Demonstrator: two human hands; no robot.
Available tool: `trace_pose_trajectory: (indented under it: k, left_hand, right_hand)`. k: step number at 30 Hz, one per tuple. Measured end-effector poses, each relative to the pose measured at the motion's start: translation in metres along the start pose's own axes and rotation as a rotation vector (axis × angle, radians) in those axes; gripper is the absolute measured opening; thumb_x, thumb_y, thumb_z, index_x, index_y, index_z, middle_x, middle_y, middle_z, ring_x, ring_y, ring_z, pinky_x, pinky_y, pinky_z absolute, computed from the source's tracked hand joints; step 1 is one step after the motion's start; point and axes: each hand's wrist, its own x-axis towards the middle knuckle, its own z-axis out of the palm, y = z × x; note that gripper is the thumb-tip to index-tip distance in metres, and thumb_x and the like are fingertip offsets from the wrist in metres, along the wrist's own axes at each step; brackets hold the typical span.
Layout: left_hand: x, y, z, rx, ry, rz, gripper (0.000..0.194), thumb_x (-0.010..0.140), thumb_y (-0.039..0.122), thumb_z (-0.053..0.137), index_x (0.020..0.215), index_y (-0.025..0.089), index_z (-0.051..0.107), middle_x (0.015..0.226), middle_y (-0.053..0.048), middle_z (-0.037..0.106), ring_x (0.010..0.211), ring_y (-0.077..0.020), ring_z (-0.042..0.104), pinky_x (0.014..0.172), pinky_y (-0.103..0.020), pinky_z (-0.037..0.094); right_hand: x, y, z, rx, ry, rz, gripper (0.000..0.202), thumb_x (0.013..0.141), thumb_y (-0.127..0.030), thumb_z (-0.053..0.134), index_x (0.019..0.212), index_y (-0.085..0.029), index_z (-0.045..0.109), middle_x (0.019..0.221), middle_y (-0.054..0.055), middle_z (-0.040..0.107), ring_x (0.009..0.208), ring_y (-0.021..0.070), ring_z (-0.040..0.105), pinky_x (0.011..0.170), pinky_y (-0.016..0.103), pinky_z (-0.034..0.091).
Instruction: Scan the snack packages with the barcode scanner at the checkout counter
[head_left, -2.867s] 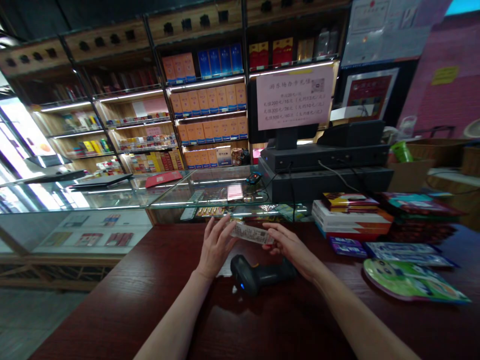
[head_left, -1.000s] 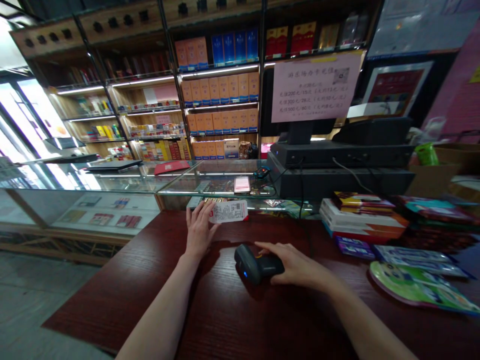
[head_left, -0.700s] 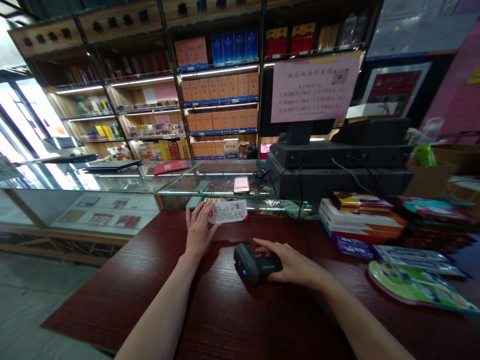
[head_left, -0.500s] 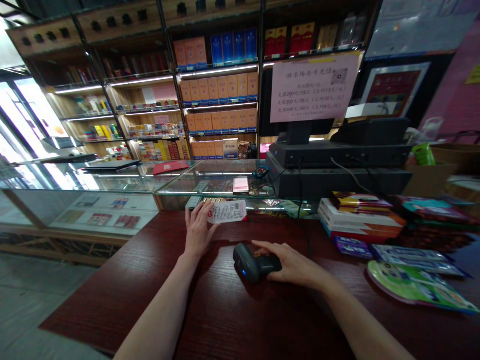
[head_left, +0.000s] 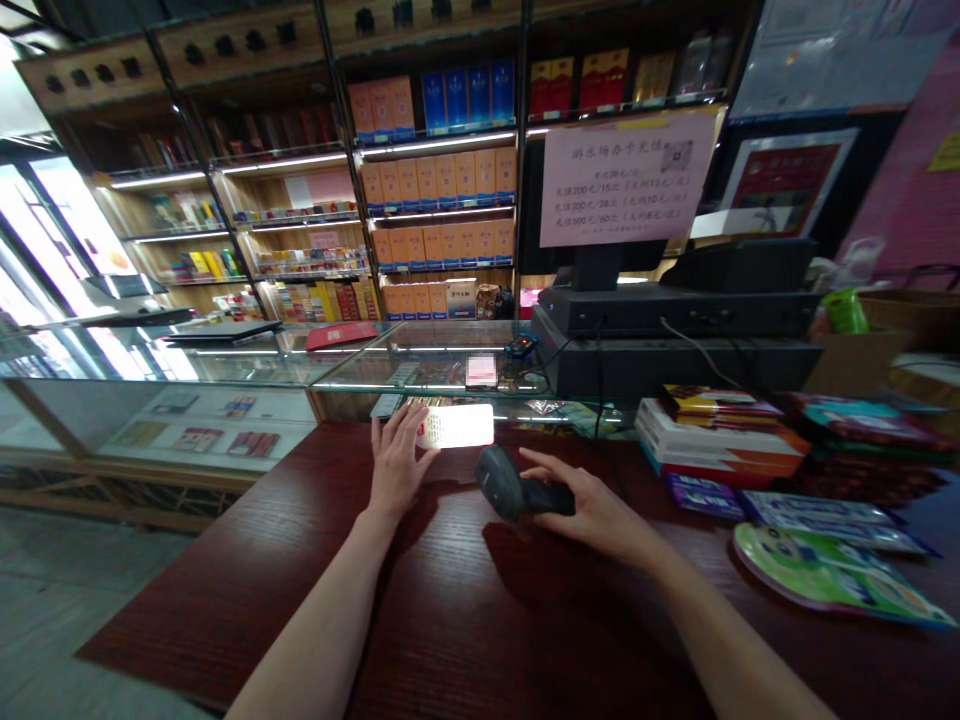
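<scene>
1. Two hands in use. Left hand (head_left: 397, 465) partly closed, fingers on the 9 o'clock end of a small white printed box (head_left: 459, 426); thumb low, exact grip hard to tell.
2. Right hand (head_left: 592, 505) gripping handle of dark scanner (head_left: 504, 484), raised off wooden counter (head_left: 300, 570), shadow below.
3. Box at scanner's 11 o'clock, printed face lit, near the counter's far edge, glass case (head_left: 420, 338) beyond. Scanner and box apart.
4. Risk: glare. Bright light washes out much of the print; code not readable here, so a read could fail.
5. Risk: box held at one end only; a loose finger or a scanner bump could tip or swing it, maybe toward the glass side.
6. Risk: black cable (head_left: 598, 385) at scanner's 1 o'clock; if it's the scanner's (can't tell), a snag could tug the aim off.
7. Stacked boxes (head_left: 701, 440) at right hand's 2 o'clock, purple pack (head_left: 703, 495) at 3; a wide right-arm sweep could knock them.
</scene>
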Motion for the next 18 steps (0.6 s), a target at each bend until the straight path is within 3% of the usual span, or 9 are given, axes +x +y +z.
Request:
trace_pose_trajectory:
  k: [12,18]
  left_hand:
    - [-0.002,-0.004,-0.001,0.011,-0.029,-0.010,0.068,0.085,0.023,0.068,0.147,0.027,0.039,0.144,-0.011,0.057,0.139,-0.0311,0.046,0.122,-0.062,0.013]
    - [-0.001,-0.002,-0.001,-0.001,-0.021,-0.010,0.066,0.086,0.025,0.067,0.146,0.026,0.039,0.143,-0.012,0.057,0.138,-0.0311,0.046,0.122,-0.062,0.014]
  right_hand:
    - [-0.001,-0.007,-0.012,0.120,0.047,0.079,0.076,0.072,-0.035,0.078,0.144,-0.032,0.051,0.121,0.006,0.072,0.118,0.0309,0.064,0.107,0.050,0.042]
    - [-0.002,-0.002,-0.002,0.015,-0.067,0.020,0.075,0.077,-0.030,0.073,0.147,-0.035,0.047,0.126,0.003,0.070,0.120,0.0292,0.063,0.107,0.046,0.040]
